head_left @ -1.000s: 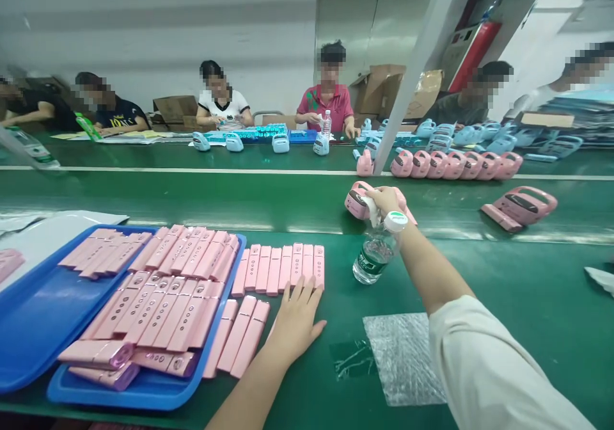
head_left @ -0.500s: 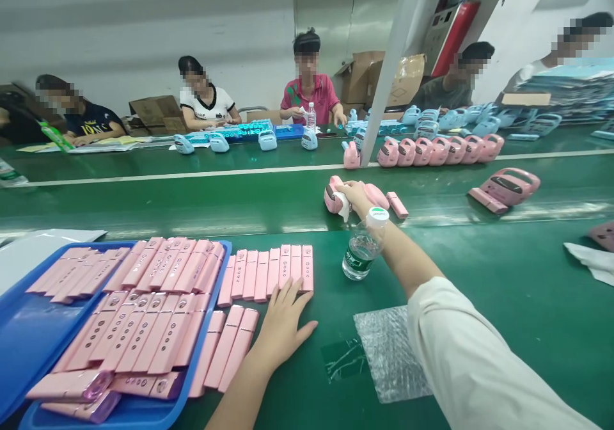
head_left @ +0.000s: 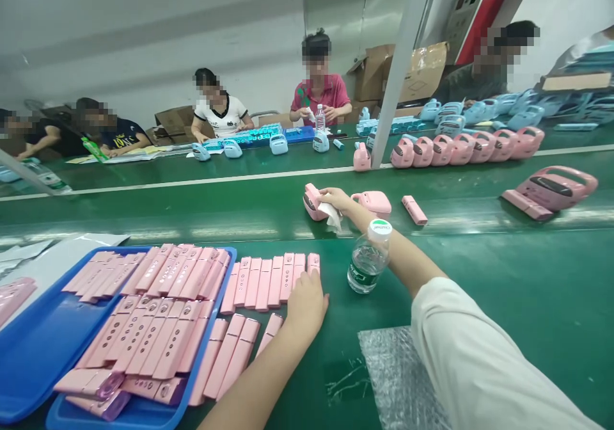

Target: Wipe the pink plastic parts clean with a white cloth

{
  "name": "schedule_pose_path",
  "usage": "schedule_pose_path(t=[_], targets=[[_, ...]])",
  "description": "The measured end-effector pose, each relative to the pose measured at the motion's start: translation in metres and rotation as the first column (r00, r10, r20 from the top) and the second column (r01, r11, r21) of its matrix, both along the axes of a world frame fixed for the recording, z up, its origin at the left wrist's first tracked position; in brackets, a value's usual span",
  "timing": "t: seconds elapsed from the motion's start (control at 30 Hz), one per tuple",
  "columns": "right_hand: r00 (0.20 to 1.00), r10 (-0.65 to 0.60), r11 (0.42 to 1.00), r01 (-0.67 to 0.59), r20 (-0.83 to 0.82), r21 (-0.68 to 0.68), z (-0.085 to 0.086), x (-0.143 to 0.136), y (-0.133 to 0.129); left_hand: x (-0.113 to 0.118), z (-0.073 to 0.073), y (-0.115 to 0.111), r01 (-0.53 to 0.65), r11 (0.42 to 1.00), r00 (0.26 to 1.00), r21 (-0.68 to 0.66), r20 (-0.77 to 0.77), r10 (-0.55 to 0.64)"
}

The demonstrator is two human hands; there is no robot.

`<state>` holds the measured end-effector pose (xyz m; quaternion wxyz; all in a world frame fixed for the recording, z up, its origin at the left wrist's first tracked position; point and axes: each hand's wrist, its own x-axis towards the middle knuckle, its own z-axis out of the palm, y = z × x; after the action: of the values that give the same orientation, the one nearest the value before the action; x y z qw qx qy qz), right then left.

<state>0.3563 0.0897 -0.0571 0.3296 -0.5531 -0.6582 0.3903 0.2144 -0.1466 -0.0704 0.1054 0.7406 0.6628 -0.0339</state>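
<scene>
My right hand [head_left: 337, 201] grips a pink handled device [head_left: 314, 202] on the green belt, and a crumpled white tissue [head_left: 330, 217] hangs from the same fingers. Just right of that wrist lie another pink device [head_left: 377, 203] and a loose pink stick-shaped case [head_left: 414, 210]. My left hand [head_left: 307, 305] bends its fingers over the rightmost pink stick [head_left: 313, 262] of a row; its fingertips are partly hidden. Below that row more pink sticks [head_left: 233, 356] lie side by side, one partly behind my left forearm.
A blue tray [head_left: 192, 379] piled with pink sticks stands at left. Close to my right forearm is a water bottle [head_left: 368, 260], with bubble wrap [head_left: 400, 372] nearer me. Pink devices [head_left: 463, 148] line the belt's far side, near a white post [head_left: 400, 65]. Several co-workers sit opposite.
My right hand has shifted left with the pink device and tissue, away from the second device. My left hand has gone from spread fingers to curled ones at the row's right end.
</scene>
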Motion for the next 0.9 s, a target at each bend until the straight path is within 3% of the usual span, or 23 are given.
schedule_pose_path(t=[0.13, 0.27, 0.43, 0.57, 0.67, 0.8, 0.9], targets=[[0.978, -0.102, 0.991, 0.086, 0.180, 0.099, -0.005, 0.027, -0.009, 0.005, 0.002, 0.010, -0.001, 0.997, 1.000, -0.082, 0.025, 0.003], [0.899, -0.196, 0.979, 0.153, 0.391, 0.138, -0.026, 0.049, -0.034, -0.008, 0.014, 0.026, 0.040, 0.992, 0.990, -0.120, 0.137, -0.024], [0.789, -0.331, 0.941, 0.235, 0.518, 0.242, -0.047, 0.053, -0.052, -0.027, 0.026, 0.087, -0.044, 0.995, 0.965, -0.086, 0.253, 0.064], [0.726, -0.443, 0.893, 0.309, 0.526, 0.326, -0.037, 0.072, -0.046, -0.040, 0.022, 0.149, -0.190, 0.982, 0.939, -0.002, 0.293, 0.182], [0.683, -0.540, 0.840, 0.396, 0.493, 0.371, -0.018, 0.103, -0.044, -0.048, 0.012, 0.174, -0.194, 0.980, 0.922, 0.039, 0.348, 0.169], [0.607, -0.676, 0.737, 0.561, 0.417, 0.376, -0.002, 0.145, -0.054, -0.056, 0.001, 0.173, -0.097, 0.995, 0.905, 0.034, 0.419, 0.074], [0.573, -0.723, 0.689, 0.635, 0.386, 0.348, -0.001, 0.160, -0.064, -0.061, 0.003, 0.161, -0.038, 0.999, 0.889, 0.027, 0.457, 0.021]])
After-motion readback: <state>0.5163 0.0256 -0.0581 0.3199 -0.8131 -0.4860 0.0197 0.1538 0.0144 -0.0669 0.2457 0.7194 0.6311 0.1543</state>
